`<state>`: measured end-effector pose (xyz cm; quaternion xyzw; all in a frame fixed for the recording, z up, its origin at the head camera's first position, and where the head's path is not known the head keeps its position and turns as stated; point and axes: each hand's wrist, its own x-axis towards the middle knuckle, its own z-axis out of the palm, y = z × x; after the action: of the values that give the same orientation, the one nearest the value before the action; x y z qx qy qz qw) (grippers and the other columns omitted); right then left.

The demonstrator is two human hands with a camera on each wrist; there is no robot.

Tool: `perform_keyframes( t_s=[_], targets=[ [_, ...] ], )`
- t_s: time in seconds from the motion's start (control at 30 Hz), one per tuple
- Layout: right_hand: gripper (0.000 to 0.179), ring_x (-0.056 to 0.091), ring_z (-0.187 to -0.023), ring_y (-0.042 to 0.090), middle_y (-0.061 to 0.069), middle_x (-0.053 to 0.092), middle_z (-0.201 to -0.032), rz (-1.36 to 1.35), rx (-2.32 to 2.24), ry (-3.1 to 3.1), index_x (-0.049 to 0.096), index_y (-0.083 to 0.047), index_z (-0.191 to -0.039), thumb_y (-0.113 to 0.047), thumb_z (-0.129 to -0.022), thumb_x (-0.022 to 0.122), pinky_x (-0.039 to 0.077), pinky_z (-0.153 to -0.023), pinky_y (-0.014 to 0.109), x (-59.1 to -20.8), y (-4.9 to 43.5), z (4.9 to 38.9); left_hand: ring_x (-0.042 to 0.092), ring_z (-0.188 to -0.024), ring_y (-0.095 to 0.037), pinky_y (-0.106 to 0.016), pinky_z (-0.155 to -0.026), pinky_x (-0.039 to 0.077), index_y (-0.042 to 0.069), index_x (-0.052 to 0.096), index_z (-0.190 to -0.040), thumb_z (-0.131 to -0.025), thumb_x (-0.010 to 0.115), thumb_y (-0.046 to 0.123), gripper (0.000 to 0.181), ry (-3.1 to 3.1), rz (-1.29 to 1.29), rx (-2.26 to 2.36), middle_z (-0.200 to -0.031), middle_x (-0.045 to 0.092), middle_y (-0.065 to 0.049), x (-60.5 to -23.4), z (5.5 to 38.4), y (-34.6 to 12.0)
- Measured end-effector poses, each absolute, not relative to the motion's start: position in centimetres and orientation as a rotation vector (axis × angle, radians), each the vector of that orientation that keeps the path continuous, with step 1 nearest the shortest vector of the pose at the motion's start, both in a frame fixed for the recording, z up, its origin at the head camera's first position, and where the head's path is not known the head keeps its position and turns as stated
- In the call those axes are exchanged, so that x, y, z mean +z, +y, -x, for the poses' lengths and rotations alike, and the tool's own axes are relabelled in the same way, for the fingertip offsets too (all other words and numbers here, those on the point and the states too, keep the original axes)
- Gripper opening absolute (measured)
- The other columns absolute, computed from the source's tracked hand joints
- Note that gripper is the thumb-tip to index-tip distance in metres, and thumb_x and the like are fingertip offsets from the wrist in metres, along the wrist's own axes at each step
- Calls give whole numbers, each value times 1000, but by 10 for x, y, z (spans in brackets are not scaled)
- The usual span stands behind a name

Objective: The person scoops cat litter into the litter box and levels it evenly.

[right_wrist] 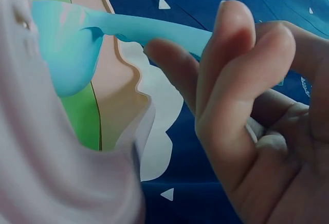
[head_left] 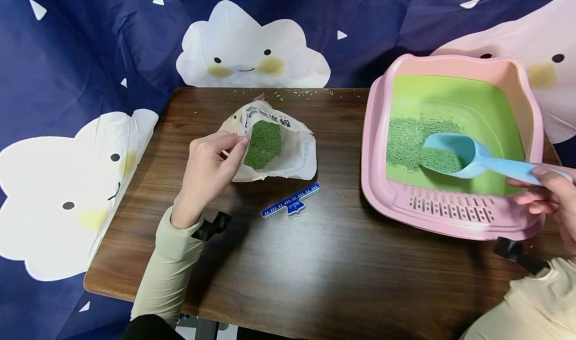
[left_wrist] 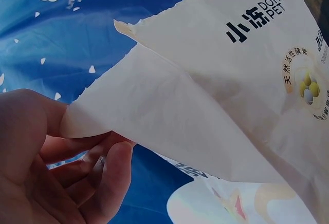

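My left hand pinches the torn edge of a white paper bag between thumb and fingers. Green litter pellets show inside the bag's mouth. In the left wrist view the bag's pinched corner is pulled out toward the thumb. My right hand grips the handle of a light blue scoop, whose bowl holds green pellets and lies over the litter in the pink litter box. In the right wrist view, fingers of that hand curl by the handle.
A blue and white sealing clip lies on the brown wooden table in front of the bag. Loose pellets are scattered along the table's back edge. Behind hangs a blue curtain with cloud prints.
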<state>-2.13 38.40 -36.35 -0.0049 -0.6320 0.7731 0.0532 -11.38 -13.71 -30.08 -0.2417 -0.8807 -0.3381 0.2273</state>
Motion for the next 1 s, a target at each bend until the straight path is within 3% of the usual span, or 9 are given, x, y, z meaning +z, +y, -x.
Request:
perform_keyframes(
  t_s=[0.07, 0.27, 0.4, 0.7, 1.0],
  targets=[
    [41, 68, -57, 4, -5, 76, -83, 37, 2341, -1941, 69, -15, -105, 0, -101, 31, 43, -42, 12, -364, 386, 22, 45, -54, -5, -14, -51, 37, 12, 59, -59, -91, 60, 11, 32, -2429, 665, -930, -58, 47, 2, -301, 114, -137],
    [38, 69, -61, 5, -6, 76, -89, 12, 2257, -2053, 65, -14, -119, -4, -103, 33, 44, -42, 15, -417, 442, 34, 46, -55, -5, -13, -52, 38, 12, 63, -62, -91, 61, 11, 29, -2432, 658, -931, -60, 50, 2, -301, 114, -137],
    [40, 69, -60, 5, -7, 76, -88, 21, 2247, -2041, 66, -17, -118, -2, -102, 33, 44, -43, 14, -417, 442, 33, 47, -55, -5, -13, -53, 39, 11, 65, -64, -91, 61, 11, 27, -2434, 656, -932, -60, 51, 2, -301, 114, -138],
    [37, 70, -63, 9, -5, 75, -96, 160, 2166, -2097, 50, -6, -136, -8, -101, 42, 42, -40, 21, -467, 495, 45, 47, -55, -5, -13, -53, 39, 12, 64, -63, -91, 60, 12, 28, -2440, 650, -931, -60, 50, 3, -301, 114, -138],
    [33, 70, -63, 8, -6, 75, -96, 124, 2118, -2102, 59, -12, -127, -2, -99, 43, 41, -38, 19, -455, 481, 44, 46, -55, -4, -13, -52, 38, 13, 61, -60, -92, 60, 12, 32, -2438, 651, -938, -59, 49, 3, -301, 114, -138]
  ],
)
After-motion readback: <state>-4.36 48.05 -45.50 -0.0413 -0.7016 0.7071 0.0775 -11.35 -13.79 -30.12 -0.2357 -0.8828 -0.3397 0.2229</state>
